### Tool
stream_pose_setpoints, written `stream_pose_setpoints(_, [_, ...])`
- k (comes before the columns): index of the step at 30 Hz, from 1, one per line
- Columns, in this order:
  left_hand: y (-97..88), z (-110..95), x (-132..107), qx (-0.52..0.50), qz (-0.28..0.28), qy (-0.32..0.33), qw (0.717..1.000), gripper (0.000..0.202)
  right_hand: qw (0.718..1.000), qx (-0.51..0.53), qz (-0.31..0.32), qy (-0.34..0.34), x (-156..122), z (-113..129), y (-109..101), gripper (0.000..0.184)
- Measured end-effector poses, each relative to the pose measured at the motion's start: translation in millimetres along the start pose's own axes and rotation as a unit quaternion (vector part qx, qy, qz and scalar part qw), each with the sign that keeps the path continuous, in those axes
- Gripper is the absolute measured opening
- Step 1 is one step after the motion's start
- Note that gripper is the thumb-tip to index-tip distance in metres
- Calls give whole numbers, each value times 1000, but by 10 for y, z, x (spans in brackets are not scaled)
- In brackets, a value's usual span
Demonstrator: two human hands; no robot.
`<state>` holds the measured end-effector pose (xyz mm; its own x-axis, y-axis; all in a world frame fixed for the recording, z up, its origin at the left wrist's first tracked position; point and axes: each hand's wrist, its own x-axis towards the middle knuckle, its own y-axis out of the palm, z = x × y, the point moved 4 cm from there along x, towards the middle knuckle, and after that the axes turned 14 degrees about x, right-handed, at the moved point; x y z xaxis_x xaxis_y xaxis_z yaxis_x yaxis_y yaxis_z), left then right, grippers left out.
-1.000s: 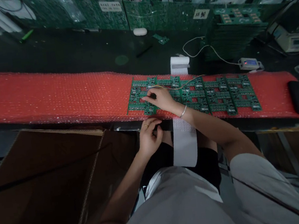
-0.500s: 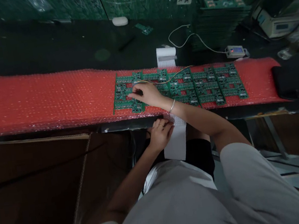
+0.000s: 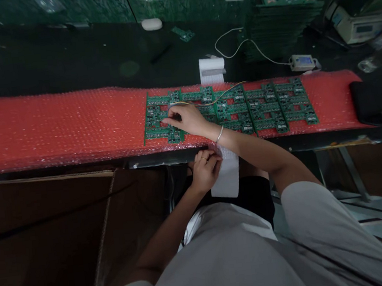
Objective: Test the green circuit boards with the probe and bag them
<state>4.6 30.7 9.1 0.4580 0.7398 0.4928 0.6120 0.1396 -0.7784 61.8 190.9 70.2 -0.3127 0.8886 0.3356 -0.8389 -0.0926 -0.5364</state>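
Observation:
Three green circuit board panels lie in a row on a red bubble-wrap sheet (image 3: 53, 127). My right hand (image 3: 188, 119) rests on the leftmost panel (image 3: 156, 124), fingers pinched together over a small dark part that I cannot make out. A thin yellow wire (image 3: 226, 93) runs from under that hand across the middle panel (image 3: 234, 110). My left hand (image 3: 204, 171) is below the table edge with fingers curled on a white paper strip (image 3: 226, 182) that hangs down over my lap. The strip comes from a white roll (image 3: 212, 67) behind the boards.
The rightmost panel (image 3: 290, 100) sits near a black pad (image 3: 367, 103). A small meter with a white cable (image 3: 301, 61) and stacks of green boards (image 3: 280, 16) stand at the back. An open brown carton (image 3: 49, 234) is at my lower left.
The view shifted so everything sits lower and further left. My left hand moved right from the table edge onto the paper strip. My right hand stays on the leftmost panel.

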Motion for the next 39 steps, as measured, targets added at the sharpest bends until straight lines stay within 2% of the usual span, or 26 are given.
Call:
stream_pose_setpoints(3, [-2,11,12,-6,-12,-2,1000,12,1000,2,-2,-2,-1,7,-3,25])
stream_pose_setpoints(8, [16,-15,-4,-13,24,-8,1000,12,1000,-2,6,7,-2,24,-14,26])
stream_pose_setpoints(11, [-118,-46,8,-27,38,-4,999,12,1000,3,6,3,-9,24,-10,25])
stream_pose_setpoints(13, [-309,12,76,-38,30,-11,999,13,1000,7,-8,-8,-19,25,-12,26])
stream_pose_setpoints(15, [-555,188,199,-33,4,-44,998,13,999,18,-33,-17,-32,22,-24,27])
stream_pose_setpoints(18, [-894,603,426,3,-24,-104,994,11,997,39,-63,-16,-46,12,-42,29])
stream_pose_setpoints(21, [-1044,970,605,10,3,-113,994,10,996,50,-72,-13,-50,9,-48,28])
stream_pose_setpoints(24, [-1034,1162,684,9,47,-102,994,10,996,49,-74,-15,-48,9,-47,28])
stream_pose_setpoints(27, [-984,1216,697,22,69,-91,993,12,996,48,-71,-16,-46,4,-42,28])
stream_pose_setpoints(33, [-948,1209,718,57,71,-88,992,13,996,43,-72,-21,-45,4,-39,27])
stream_pose_setpoints(39, [-1020,1070,681,105,82,-86,987,17,995,52,-83,-27,-41,2,-47,27])
